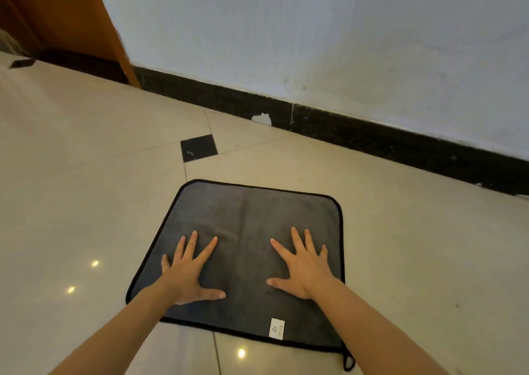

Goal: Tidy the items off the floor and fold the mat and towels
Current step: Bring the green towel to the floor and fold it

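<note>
Down on the tiled floor (86, 191) lies a dark grey towel (246, 211) with black piping round its edge, spread flat a little way out from the wall (315, 31). Both hands press on its near half, well apart from each other. The left hand (186, 274) lies palm down with fingers straight and fanned, thumb pointing inward; its grip is open and holds nothing. The right hand (303, 271) mirrors it, flat and splayed, likewise unclasped. Both forearms run out of view at the bottom edge.

A faint crease runs up the towel's middle between the hands. A small white label (277, 329) sits at the near edge; its print is too small to read. A black hanging loop (348, 361) sticks out at the near right corner. Whether the cloth is a single layer or already doubled cannot be told from above.

A black skirting strip (372, 134) with a pale chipped patch lines the wall's foot. At the upper left an orange-brown wooden panel (71, 17) is cut off by the edge of view, and what stands in the shadow behind it is hard to make out. One small black inset tile (199, 147) sits beyond the towel.
</note>
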